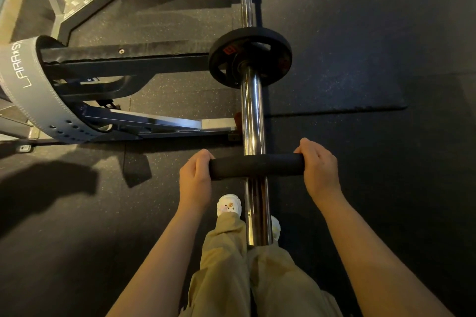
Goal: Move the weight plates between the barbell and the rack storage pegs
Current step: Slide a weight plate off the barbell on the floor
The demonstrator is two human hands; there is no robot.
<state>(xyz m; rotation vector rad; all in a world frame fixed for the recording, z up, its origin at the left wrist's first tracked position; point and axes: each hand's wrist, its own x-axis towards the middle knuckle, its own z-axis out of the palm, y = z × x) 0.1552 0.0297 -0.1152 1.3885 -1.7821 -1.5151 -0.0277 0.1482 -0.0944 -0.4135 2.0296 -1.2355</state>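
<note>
Belt (31,90): grey lifting belt, looped over a black rack arm (123,59) at far left.
Left hand (195,177): fingers curled over the left rim of the near plate, gripping it.
Near plate (255,166): black, seen edge-on, threaded on the barbell sleeve (252,116), held between both hands, close to the sleeve's end.
Far plate (249,60): black, smaller-looking, seated further up the same sleeve, well apart from the held one.
Right hand (319,170): fingers wrapped over the right rim of the near plate, gripping it.
</note>
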